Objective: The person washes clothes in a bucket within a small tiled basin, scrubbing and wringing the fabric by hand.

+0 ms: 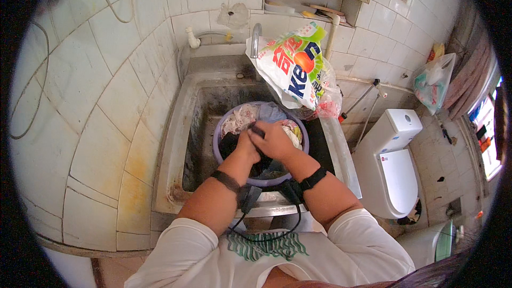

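Note:
My left hand [248, 147] and my right hand [274, 140] are pressed together over a round lavender basin [217, 146]. Both are closed on a dark cloth [229, 142], bunched between them and hanging down into the basin. My right hand lies partly over the left, so some of the left fingers are hidden. Around the cloth in the basin are a pale patterned garment [241, 118], a blue-grey cloth [271, 112] and a white-and-yellow cloth [292, 130]. Water seems to show near the basin's front side.
The basin stands in a worn, stained sink [173, 144]. A curved faucet [256, 40] rises behind it, beside a white-and-green printed plastic package [290, 66]. A white toilet [397, 181] stands to the right. A plastic bag [434, 82] hangs on the right wall. Tiled wall [101, 144] borders the left.

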